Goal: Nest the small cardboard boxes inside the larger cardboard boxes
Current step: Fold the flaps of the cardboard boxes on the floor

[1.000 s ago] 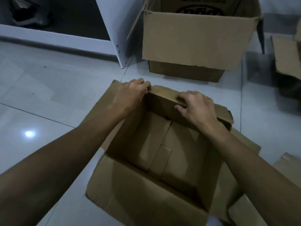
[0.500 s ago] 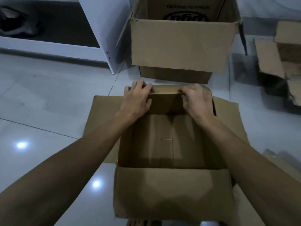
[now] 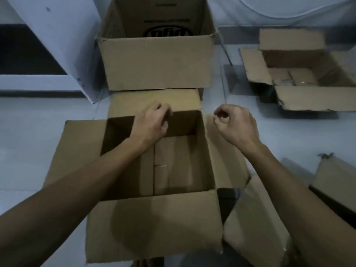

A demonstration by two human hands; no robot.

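An open cardboard box [image 3: 154,224] stands on the floor right in front of me, all of its flaps folded outward and nothing inside. My left hand [image 3: 152,125] rests on its far rim, fingers curled over the edge by the far flap [image 3: 154,101]. My right hand [image 3: 237,126] hovers above the right flap [image 3: 221,151], fingers loosely curled, holding nothing. A larger open box [image 3: 158,62] with a dark logo inside stands just behind. Another open box [image 3: 300,74] lies at the far right.
A white cabinet panel [image 3: 63,47] leans at the back left, with pale tiled floor [image 3: 38,132] to the left. More cardboard boxes sit close at my right, one [image 3: 258,224] touching the near box and another [image 3: 335,180] at the frame edge.
The far flap has been folded outward and lies flat. My right hand has let go of the rim and moved right, above the side flap. The view has tilted upward.
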